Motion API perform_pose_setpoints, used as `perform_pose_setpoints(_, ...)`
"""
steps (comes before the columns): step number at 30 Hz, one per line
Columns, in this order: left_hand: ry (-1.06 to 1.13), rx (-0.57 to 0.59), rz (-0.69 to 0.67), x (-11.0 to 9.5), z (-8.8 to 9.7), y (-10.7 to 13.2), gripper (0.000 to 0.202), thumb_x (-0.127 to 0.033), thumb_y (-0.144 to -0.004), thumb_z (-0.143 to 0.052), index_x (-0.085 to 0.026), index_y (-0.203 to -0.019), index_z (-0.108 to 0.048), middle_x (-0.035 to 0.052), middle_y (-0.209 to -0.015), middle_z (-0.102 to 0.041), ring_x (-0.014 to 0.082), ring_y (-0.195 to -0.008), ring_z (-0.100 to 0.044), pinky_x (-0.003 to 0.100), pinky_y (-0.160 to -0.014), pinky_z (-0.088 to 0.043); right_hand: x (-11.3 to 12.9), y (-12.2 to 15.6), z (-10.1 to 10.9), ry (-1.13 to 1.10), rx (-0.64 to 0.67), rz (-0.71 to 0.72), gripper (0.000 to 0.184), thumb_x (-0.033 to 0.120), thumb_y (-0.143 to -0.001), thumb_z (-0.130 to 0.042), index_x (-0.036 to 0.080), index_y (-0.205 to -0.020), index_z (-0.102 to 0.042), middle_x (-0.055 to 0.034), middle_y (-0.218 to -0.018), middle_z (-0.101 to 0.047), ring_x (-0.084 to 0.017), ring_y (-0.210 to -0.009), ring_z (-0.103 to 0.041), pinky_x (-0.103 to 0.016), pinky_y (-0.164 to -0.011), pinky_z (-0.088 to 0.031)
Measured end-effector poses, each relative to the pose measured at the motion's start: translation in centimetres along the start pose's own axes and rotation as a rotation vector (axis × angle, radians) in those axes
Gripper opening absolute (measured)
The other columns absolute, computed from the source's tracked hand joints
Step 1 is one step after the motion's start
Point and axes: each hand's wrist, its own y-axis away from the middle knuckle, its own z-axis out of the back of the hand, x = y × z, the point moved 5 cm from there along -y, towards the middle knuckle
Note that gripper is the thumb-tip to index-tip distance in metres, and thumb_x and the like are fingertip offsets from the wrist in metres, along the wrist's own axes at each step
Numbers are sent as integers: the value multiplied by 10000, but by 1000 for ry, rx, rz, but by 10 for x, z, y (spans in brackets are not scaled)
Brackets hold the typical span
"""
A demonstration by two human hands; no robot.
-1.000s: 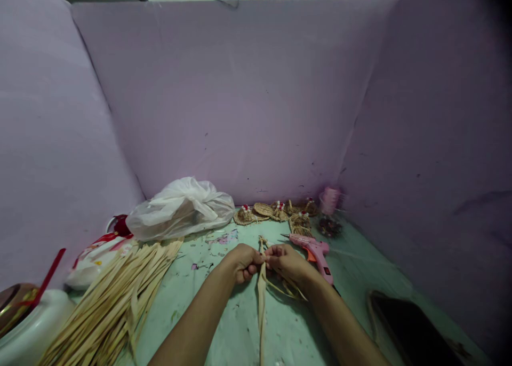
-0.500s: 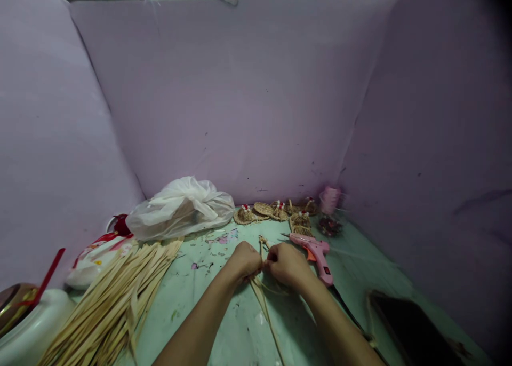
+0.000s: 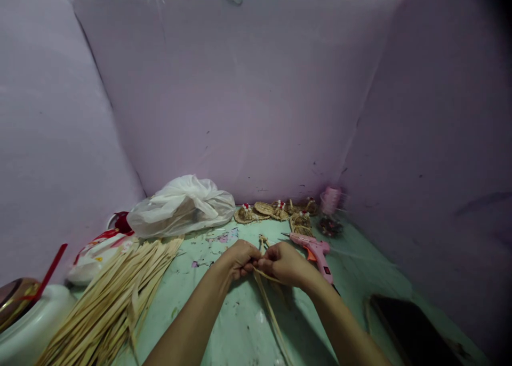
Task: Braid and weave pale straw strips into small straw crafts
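Observation:
My left hand (image 3: 239, 259) and my right hand (image 3: 285, 264) meet at the middle of the green table, both pinched shut on a thin braid of pale straw strips (image 3: 269, 307). The braid's knotted tip (image 3: 263, 241) pokes up just beyond my fingers. Its loose strands trail back toward me across the table between my forearms. A pink glue gun (image 3: 314, 250) lies just right of my right hand.
A heap of loose straw strips (image 3: 116, 296) lies at the left. Behind it are a white plastic bag (image 3: 182, 206) and a red-and-white packet (image 3: 96, 251). Small woven straw pieces (image 3: 276, 211) line the back wall. A dark tray (image 3: 412, 331) sits at right, a white pot (image 3: 32, 323) at far left.
My hands stay pinched together on the braid. The trailing strands have swung from straight toward me to slanting rightward, and my fingers have shifted slightly on the braid.

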Motion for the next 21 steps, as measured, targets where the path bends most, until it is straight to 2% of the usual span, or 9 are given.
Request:
perform_pose_setpoints(2, 12, 33, -35, -1, 5, -1, 128, -185, -528, -517, -148, -460, -414, -67, -350, -341, 19, -270, -218, 170, -303, -109, -8, -7, 2, -137, -75, -31, 211, 269, -744, -417, 139, -673, -568, 3, -500, -515, -84, -427, -435, -191, -428, -283)
perform_pose_setpoints(4, 33, 80, -61, 0, 10, -3, 116, -199, -517, -520, -146, -470, -428, -66, -361, -352, 17, -267, -213, 172, -299, -93, -14, -11, 5, -177, -161, -30, 181, 232, -754, -394, 141, -736, -550, 1, -557, -535, -81, -458, -448, -185, -451, -307)
perform_pose_setpoints(5, 44, 99, -64, 1, 13, -5, 113, -206, -511, -522, -145, -476, -434, -65, -366, -358, 16, -266, -213, 172, -298, -86, -15, -12, 5, -169, -143, -22, 163, 215, -745, -402, 143, -752, -548, 1, -574, -541, -81, -473, -454, -183, -461, -313)
perform_pose_setpoints(7, 58, 123, -56, 4, 18, -7, 118, -217, -493, -537, -142, -487, -446, -65, -374, -367, 16, -268, -220, 170, -297, -78, -15, -11, 1, -128, -18, -6, 159, 182, -727, -402, 150, -754, -556, 0, -587, -547, -84, -491, -464, -185, -473, -317)
perform_pose_setpoints(10, 45, 131, -48, 9, 23, -10, 126, -222, -469, -556, -141, -498, -463, -68, -370, -359, 20, -272, -230, 168, -295, -75, -6, 1, 4, 61, 97, 59, 153, 196, -689, -443, 163, -741, -584, -11, -616, -565, -110, -546, -488, -207, -499, -321)
perform_pose_setpoints(12, 22, 130, -53, 10, 23, -10, 118, -223, -468, -552, -139, -512, -482, -68, -373, -364, 23, -274, -232, 170, -293, -78, 3, 14, 11, 244, 53, 96, 185, 230, -619, -540, 173, -782, -606, -32, -717, -596, -143, -644, -514, -229, -552, -336)
perform_pose_setpoints(14, -27, 105, -53, 10, 23, -9, 109, -220, -472, -546, -138, -518, -492, -66, -379, -370, 26, -277, -238, 171, -293, -89, 10, 28, 16, 398, -4, 81, 312, 226, -550, -601, 188, -859, -613, -63, -864, -597, -190, -775, -525, -254, -624, -353)
perform_pose_setpoints(18, -104, 51, -37, 9, 21, -7, 90, -205, -483, -544, -134, -504, -492, -64, -373, -367, 31, -281, -254, 171, -303, -122, 8, 53, 8, 534, -29, -11, 536, 208, -492, -632, 171, -1022, -561, -122, -1027, -548, -247, -906, -519, -281, -693, -372)
perform_pose_setpoints(21, -104, 41, -38, 9, 20, -7, 74, -187, -493, -541, -126, -495, -501, -57, -364, -369, 37, -277, -263, 175, -305, -123, 0, 65, 4, 602, -97, -106, 472, 203, -562, -577, 116, -1026, -550, -153, -982, -592, -262, -893, -553, -295, -689, -380)
